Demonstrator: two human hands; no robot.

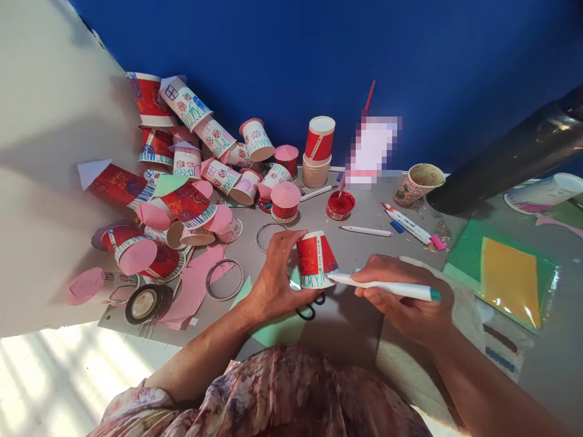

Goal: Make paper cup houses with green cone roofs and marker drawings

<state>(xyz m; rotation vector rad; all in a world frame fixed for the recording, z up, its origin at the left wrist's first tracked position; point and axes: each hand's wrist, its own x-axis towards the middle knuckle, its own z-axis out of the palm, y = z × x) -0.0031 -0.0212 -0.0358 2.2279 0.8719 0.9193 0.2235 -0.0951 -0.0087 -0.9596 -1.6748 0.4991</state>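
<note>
Blue wall [273,48] in bkgd, grey table [364,250] below. At L, a pile [189,203] of paper cups, red or white, w/ pink, white & green paper tops, some upright, some on their sides. Black pipe [501,158] slants at far R. Packet [512,279], green & yellow, lies flat at R. R hand [405,297] is closed on the pen [392,287], writing-style. L hand [276,279] grips the cup [314,255], fingers at its upper end, thumb nr its lower edge. Stack [317,152] of cups stands nr wall, approx. ctr. Held cup: red w/ white band, wide end down, in front of stack; green strokes run round its lower part. Pen: white w/ green end, approx. horiz., tip at the strokes; contact w/ cup can't be told. Dark tape [164,298] sits beside pile. Red pot [340,206] stands beyond cup, slightly R. Blue cap [397,226], smallest, lies R of pot.
</note>
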